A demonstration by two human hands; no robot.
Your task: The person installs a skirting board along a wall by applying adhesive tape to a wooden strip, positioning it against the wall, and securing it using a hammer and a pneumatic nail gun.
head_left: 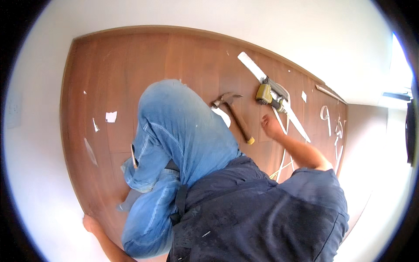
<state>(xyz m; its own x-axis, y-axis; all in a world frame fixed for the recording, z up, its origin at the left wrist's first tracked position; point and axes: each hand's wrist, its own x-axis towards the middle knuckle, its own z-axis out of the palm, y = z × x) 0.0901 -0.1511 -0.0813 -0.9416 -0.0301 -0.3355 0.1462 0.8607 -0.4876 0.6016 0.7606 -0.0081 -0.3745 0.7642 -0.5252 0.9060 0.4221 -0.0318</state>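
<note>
My right hand (271, 126) hovers over the wooden floor with its fingers curled in. Nothing shows in it. Left of it lies a claw hammer (238, 117), its metal head toward the wall and its brown handle ending in a yellow butt. Just beyond that hand a yellow-and-black nail gun (267, 94) rests on its side, partly over long white strips (299, 124). Far to the left, my left hand (91, 223) is down where the floor meets the white wall. Its fingers are mostly hidden.
My bent knee in blue jeans (179, 118) covers the middle of the floor (144, 56). A brown baseboard (174, 29) edges the walls. White paper scraps (111, 117) lie at left; peeled white strips (327, 115) and a pale hose (283, 163) lie at right.
</note>
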